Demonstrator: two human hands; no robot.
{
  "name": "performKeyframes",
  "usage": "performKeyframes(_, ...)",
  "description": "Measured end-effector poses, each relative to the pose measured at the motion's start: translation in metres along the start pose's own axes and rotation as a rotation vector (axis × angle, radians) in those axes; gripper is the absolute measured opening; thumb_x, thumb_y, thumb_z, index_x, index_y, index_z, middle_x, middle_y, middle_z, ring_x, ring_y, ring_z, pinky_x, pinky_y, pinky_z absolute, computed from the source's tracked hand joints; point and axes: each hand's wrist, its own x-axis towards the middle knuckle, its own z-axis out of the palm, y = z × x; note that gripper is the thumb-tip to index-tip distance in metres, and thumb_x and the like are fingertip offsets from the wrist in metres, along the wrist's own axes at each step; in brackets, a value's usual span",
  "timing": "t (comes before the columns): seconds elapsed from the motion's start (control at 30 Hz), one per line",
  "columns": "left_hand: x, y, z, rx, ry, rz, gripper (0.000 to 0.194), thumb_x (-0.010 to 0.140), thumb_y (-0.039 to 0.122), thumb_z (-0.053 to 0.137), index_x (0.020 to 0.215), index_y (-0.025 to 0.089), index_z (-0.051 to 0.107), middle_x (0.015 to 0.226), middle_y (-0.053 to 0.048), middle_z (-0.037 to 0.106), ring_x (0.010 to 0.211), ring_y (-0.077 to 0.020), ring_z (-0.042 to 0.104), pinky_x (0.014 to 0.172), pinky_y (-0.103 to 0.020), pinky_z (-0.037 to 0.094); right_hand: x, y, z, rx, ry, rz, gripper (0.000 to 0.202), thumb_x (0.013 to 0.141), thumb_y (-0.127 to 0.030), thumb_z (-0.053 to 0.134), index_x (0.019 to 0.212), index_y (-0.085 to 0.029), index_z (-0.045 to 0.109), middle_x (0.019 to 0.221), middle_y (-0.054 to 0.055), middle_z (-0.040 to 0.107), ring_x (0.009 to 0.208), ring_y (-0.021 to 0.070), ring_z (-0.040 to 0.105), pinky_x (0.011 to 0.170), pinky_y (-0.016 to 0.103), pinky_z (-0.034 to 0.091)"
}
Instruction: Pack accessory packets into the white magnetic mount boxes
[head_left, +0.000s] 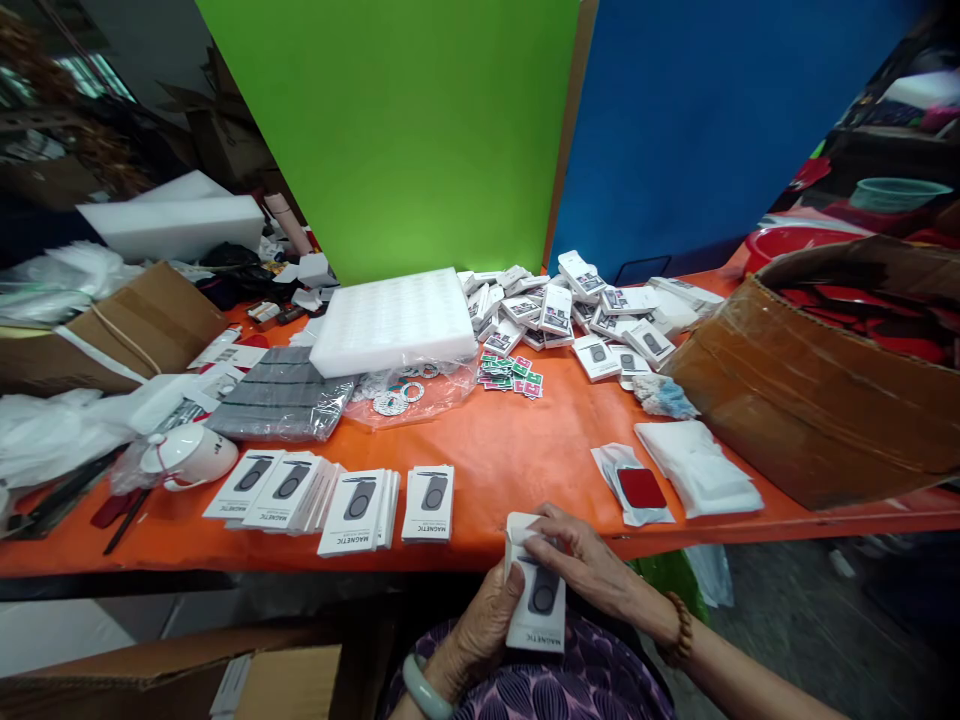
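Orange table (517,450), box (541,622) in left hand (484,622)

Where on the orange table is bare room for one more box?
The widest bare orange patch lies beyond the right hand, between the rightmost front stack and the red square. The back, heaped with white boxes, and the left, around the mug, are crowded.

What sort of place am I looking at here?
Probably a small packing workshop: the held MAGNETIC box, matching stacked boxes along the orange table, and a jumbled heap of small white boxes at the back suggest it.
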Motion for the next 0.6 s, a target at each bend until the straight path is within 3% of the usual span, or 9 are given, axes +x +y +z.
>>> performKeyframes(0.13,-0.005,0.0,-0.007,0.115,-0.068,-0.05,0.066,0.079,0.06,0.059,0.126,0.014,0.052,0.093,-0.01,0.067,0.081,-0.0217,0.064,0.067,-0.029,0.047,-0.011,0.009,0.01,0.013,-0.047,0.047,0.041,0.092,-0.048,0.048,0.071,-0.017,0.064,0.081,0.001,0.048,0.073,0.0141,0.051,0.064,0.025,0.041)
performKeyframes(0.2,-0.008,0.004,-0.011,0.188,-0.037,-0.026,0.057,0.077,0.055,0.064,0.116,0.013,0.057,0.092,-0.009,0.067,0.082,-0.0207,0.063,0.068,-0.028,0.047,-0.014,0.013,0.014,0.014,-0.048,0.041,0.041,0.092,-0.048,0.048,0.071,-0.017,0.065,0.08,0.001,0.048,0.073,0.0141,0.05,0.064,0.025,0.04)
performKeyframes(0.3,-0.013,0.01,-0.012,0.274,0.176,0.128,0.047,0.071,0.041,0.076,0.106,0.016,0.057,0.086,-0.004,0.065,0.074,-0.0157,0.061,0.068,-0.026,0.047,-0.014,0.017,0.018,0.1,0.001,0.056,0.039,0.091,-0.048,0.05,0.073,-0.018,0.066,0.081,0.001,0.052,0.074,0.0144,0.052,0.065,0.025,0.041)
performKeyframes(0.4,-0.02,0.013,-0.011,0.317,0.35,0.223,0.052,0.07,0.033,0.077,0.114,0.019,0.052,0.081,-0.001,0.065,0.068,-0.0139,0.06,0.066,-0.025,0.047,-0.014,0.022,0.023,0.322,0.103,0.135,0.027,0.084,-0.046,0.061,0.086,-0.02,0.063,0.078,0.0,0.057,0.071,0.0147,0.055,0.064,0.026,0.042)
performKeyframes(0.5,-0.027,0.013,-0.012,0.406,0.293,0.22,0.043,0.076,0.035,0.071,0.112,0.018,0.057,0.093,-0.007,0.069,0.081,-0.0193,0.064,0.074,-0.029,0.049,-0.02,0.027,0.03,0.549,0.229,0.192,0.032,0.076,-0.044,0.071,0.094,-0.023,0.055,0.074,-0.002,0.062,0.066,0.0149,0.058,0.061,0.026,0.045)
performKeyframes(0.6,-0.031,0.013,-0.014,0.481,0.265,0.214,0.036,0.08,0.04,0.066,0.108,0.017,0.063,0.097,-0.008,0.07,0.086,-0.0212,0.063,0.078,-0.029,0.048,-0.029,0.032,0.04,0.578,0.363,0.156,0.033,0.072,-0.044,0.075,0.087,-0.022,0.055,0.077,0.0,0.065,0.071,0.0168,0.062,0.066,0.028,0.049)
